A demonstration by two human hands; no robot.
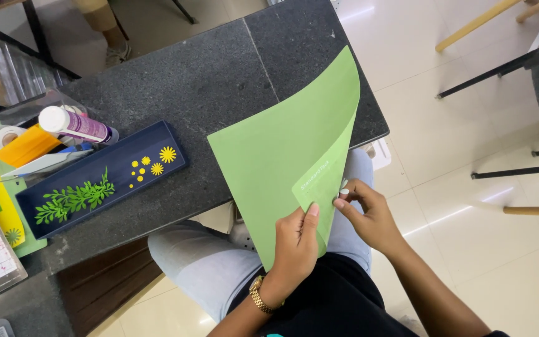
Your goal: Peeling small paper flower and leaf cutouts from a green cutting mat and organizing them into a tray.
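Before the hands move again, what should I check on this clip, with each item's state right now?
1. Left hand grips the green mat at its lower edge: ok.
2. Right hand fingers are at the curled-over edge of the mat: ok.
3. A small white piece sits at the right fingers; whether it is stuck to the mat: cannot tell.
4. The mat is flat: not ok, its right side is folded over.
5. Blue tray with yellow flowers and green leaves lies apart from the mat: ok.
6. Glue bottle is capped: cannot tell.
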